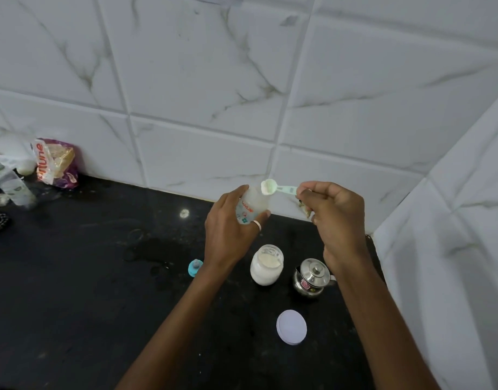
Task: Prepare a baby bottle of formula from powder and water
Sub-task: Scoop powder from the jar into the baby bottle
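Baby bottle [252, 205], one only, is held upright above the black counter [73, 291] in the head view, close to the tiled wall [202, 108]. The left hand [230, 223] grips it, fingers and thumb curled round its clear body, with one ring [257, 225] on a finger. The right hand [335, 215] pinches the handle of one pale green scoop [273, 188], whose bowl is tipped at the bottle's open mouth. On the counter below stand one open jar [267, 264] of white powder and, just beside it, one small steel pot [312, 277] with its lid on. One round white lid [291, 327] lies flat nearer the person. One small blue piece [195, 267] lies left of the jar, partly hidden by the left wrist. One printed packet [56, 164] leans against the wall, far left.
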A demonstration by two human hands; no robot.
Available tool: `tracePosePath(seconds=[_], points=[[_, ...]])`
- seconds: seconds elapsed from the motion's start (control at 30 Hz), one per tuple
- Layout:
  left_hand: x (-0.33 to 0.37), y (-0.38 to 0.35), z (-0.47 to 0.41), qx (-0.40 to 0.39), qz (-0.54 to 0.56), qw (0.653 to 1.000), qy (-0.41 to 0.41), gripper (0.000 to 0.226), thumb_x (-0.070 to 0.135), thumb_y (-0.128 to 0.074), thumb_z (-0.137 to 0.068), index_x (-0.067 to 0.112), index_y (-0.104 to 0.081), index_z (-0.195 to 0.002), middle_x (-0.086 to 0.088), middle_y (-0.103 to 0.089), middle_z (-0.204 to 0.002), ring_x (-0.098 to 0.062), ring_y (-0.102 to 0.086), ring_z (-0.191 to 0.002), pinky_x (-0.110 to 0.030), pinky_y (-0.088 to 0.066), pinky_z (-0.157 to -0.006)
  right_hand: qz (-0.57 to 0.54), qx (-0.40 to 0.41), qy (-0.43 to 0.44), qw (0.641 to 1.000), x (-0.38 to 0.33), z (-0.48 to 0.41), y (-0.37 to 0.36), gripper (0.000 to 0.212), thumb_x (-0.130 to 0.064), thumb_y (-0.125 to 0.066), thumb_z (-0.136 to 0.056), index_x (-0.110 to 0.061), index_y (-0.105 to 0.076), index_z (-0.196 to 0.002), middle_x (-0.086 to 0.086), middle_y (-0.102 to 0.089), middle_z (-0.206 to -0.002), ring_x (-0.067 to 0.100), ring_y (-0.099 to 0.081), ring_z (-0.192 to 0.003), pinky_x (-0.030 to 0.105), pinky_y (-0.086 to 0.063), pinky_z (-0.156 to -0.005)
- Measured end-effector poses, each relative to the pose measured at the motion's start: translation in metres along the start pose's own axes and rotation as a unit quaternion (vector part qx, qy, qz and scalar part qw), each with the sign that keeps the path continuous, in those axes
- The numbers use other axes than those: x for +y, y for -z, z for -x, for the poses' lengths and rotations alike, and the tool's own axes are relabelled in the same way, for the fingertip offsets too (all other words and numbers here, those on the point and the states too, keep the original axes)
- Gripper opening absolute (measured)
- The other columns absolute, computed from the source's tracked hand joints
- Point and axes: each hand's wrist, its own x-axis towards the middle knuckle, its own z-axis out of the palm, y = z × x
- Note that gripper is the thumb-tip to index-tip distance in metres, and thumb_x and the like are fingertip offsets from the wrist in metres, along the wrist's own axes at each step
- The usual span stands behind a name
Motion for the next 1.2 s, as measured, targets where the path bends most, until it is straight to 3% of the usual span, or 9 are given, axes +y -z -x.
tracePosePath(seconds=[0.13, 0.27, 0.5, 0.63, 0.7, 0.9, 1.03, 1.2], points=[[0.0, 0.002, 0.001, -0.005, -0.001, 1.0, 0.003, 0.065, 0.041, -0.087, -0.079, 0.019, -0.062, -0.134, 0.003, -0.068, -0.124, -0.016, -0.065, -0.108, -0.042, -0.059, -0.09, 0.089, -0.008, 0.078, 0.993, 0.0, 0.003, -0.004, 0.007, -0.018, -0.078, -0.088, -0.025, -0.08, -0.091, -0.011, -0.075, -0.073, 0.001, -0.068, -0.068, 0.018, -0.055, -0.069], [0.0, 0.001, 0.002, -0.008, -0.004, 1.0, 0.004, 0.067, 0.041, -0.088, -0.078, 0.018, -0.062, -0.135, 0.002, -0.068, -0.125, -0.017, -0.065, -0.109, -0.042, -0.059, -0.089, 0.163, -0.021, 0.131, 0.978, -0.002, 0.003, -0.007, 0.007, -0.019, -0.076, -0.09, -0.024, -0.081, -0.094, -0.017, -0.073, -0.073, -0.006, -0.067, -0.07, 0.005, -0.046, -0.064], [0.003, 0.001, 0.001, -0.001, 0.01, 1.0, 0.016, 0.068, 0.044, -0.087, -0.078, 0.018, -0.062, -0.137, 0.003, -0.068, -0.128, -0.014, -0.064, -0.112, -0.034, -0.058, -0.091, 0.214, -0.031, 0.247, 0.945, 0.005, 0.008, -0.008, 0.008, -0.016, -0.076, -0.092, -0.019, -0.08, -0.098, -0.021, -0.07, -0.08, -0.006, -0.066, -0.077, 0.008, -0.048, -0.069], [0.003, 0.001, 0.001, 0.003, 0.025, 0.999, 0.023, 0.067, 0.044, -0.088, -0.078, 0.019, -0.063, -0.135, 0.004, -0.069, -0.127, -0.013, -0.065, -0.111, -0.028, -0.058, -0.09, 0.262, -0.027, 0.373, 0.89, 0.016, 0.008, -0.005, 0.011, -0.008, -0.074, -0.092, -0.013, -0.079, -0.101, -0.003, -0.077, -0.089, 0.013, -0.068, -0.078, 0.039, -0.057, -0.072], [0.004, 0.001, 0.001, 0.004, 0.031, 0.999, 0.024, 0.066, 0.044, -0.088, -0.078, 0.019, -0.063, -0.134, 0.004, -0.069, -0.125, -0.013, -0.066, -0.109, -0.026, -0.058, -0.088, 0.288, -0.024, 0.418, 0.861, 0.022, 0.006, -0.003, 0.013, -0.005, -0.074, -0.091, -0.012, -0.079, -0.101, -0.001, -0.077, -0.09, 0.02, -0.067, -0.079, 0.045, -0.055, -0.07], [0.004, 0.003, 0.002, 0.008, 0.043, 0.999, 0.028, 0.064, 0.044, -0.087, -0.078, 0.02, -0.064, -0.132, 0.006, -0.069, -0.123, -0.011, -0.066, -0.106, -0.028, -0.059, -0.087, 0.354, -0.026, 0.524, 0.774, 0.027, 0.005, 0.003, 0.023, 0.01, -0.075, -0.084, -0.007, -0.078, -0.1, 0.003, -0.076, -0.089, 0.025, -0.065, -0.081, 0.04, -0.054, -0.057], [0.004, 0.004, 0.002, 0.007, 0.049, 0.998, 0.026, 0.063, 0.044, -0.087, -0.079, 0.021, -0.064, -0.132, 0.006, -0.069, -0.122, -0.011, -0.066, -0.106, -0.031, -0.06, -0.087, 0.388, -0.036, 0.572, 0.722, 0.025, 0.007, 0.005, 0.029, 0.011, -0.062, -0.086, -0.007, -0.077, -0.104, 0.003, -0.075, -0.094, 0.022, -0.061, -0.086, 0.034, -0.054, -0.059], [0.004, 0.006, 0.004, 0.006, 0.063, 0.998, 0.029, 0.061, 0.042, -0.087, -0.079, 0.02, -0.064, -0.132, 0.006, -0.07, -0.12, -0.012, -0.067, -0.106, -0.031, -0.059, -0.087, 0.405, -0.04, 0.606, 0.683, 0.021, 0.009, 0.006, 0.025, 0.011, -0.063, -0.088, -0.004, -0.077, -0.103, 0.006, -0.076, -0.095, 0.024, -0.064, -0.084, 0.032, -0.055, -0.064]])
